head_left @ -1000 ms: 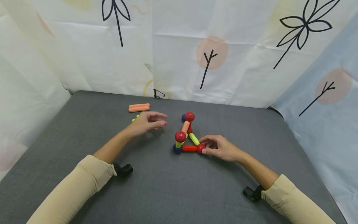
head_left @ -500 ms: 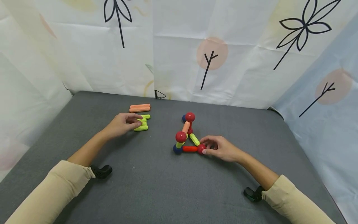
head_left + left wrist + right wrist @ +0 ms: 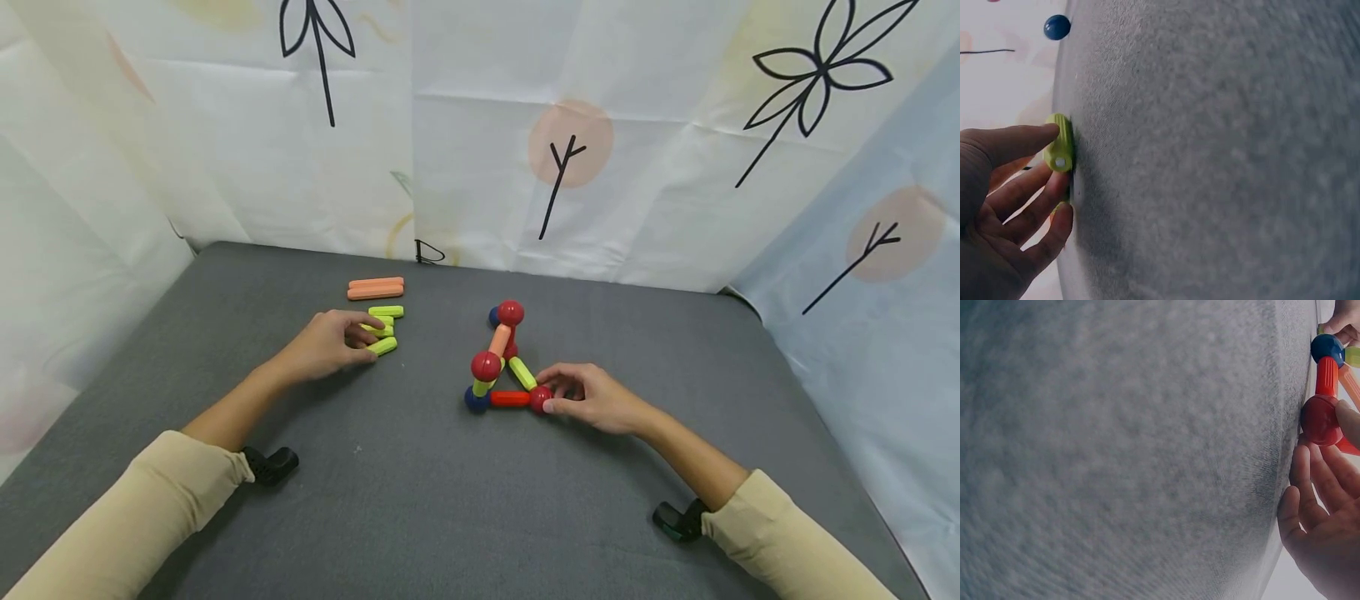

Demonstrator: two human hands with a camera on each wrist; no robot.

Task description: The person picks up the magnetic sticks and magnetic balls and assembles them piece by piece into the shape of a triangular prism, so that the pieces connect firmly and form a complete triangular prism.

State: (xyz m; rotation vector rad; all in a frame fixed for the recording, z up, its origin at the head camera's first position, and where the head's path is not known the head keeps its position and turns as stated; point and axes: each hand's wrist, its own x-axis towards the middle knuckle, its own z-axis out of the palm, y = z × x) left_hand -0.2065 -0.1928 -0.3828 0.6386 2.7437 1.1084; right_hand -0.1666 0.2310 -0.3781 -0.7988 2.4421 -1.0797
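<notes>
At the left, my left hand pinches the nearest yellow-green magnetic rod between thumb and fingers. In the left wrist view the thumb lies against that rod, whose white end dot shows. More yellow-green rods lie just beyond, partly behind the fingers. My right hand holds the red ball at the right corner of a ball-and-rod frame. From that ball a red rod runs to a dark blue ball, and a yellow-green rod runs backward. Raised red balls top the frame.
Two orange rods lie side by side behind the yellow-green ones. The grey table ends at a printed white cloth at the back. A blue cloth hangs along the right side.
My left hand has moved left from beside the frame to the yellow-green rods. The nearest rod has turned slightly in its fingers. My right hand stays on the red ball.
</notes>
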